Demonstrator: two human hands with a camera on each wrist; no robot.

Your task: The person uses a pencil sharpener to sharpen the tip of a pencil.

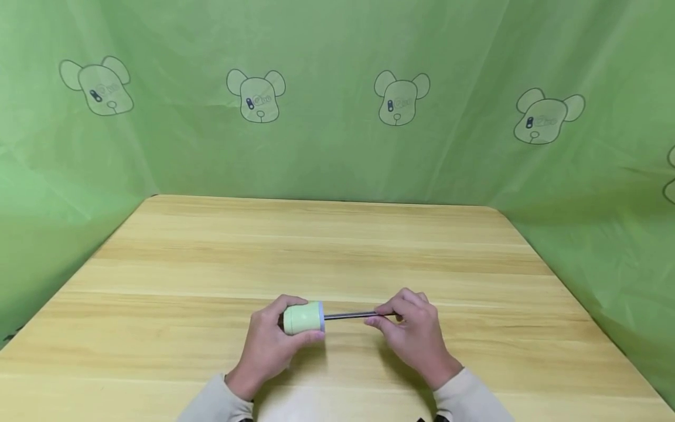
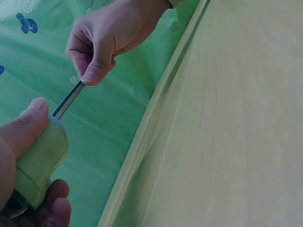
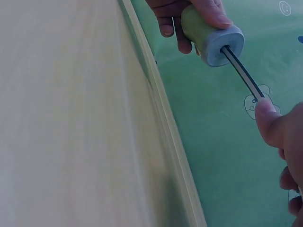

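Noting, L to R: L hand (image 1: pixel 269 340) has its grip curled round green handle (image 1: pixel 303 318), held over near part of worktop (image 1: pixel 316 252). Next, handle's lilac end face (image 3: pixel 235 40), w/ thin dark shaft (image 1: pixel 345 316) running from a hole there twd R hand (image 1: pixel 416 331). R grip pinching shaft's far end betw. thumb & fingers. Hands apart, shaft bridging gap. Bkgd. from where I stand: green sheet (image 1: pixel 337 158) w/ outlined bear faces (image 1: pixel 259 104).

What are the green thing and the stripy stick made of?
The green thing looks like smooth, softly shiny plastic: rounded sides, pale highlights, a neat seam. The stripy stick could be smooth painted wood, like a pencil, or plastic; its even, straight stripes leave that open.
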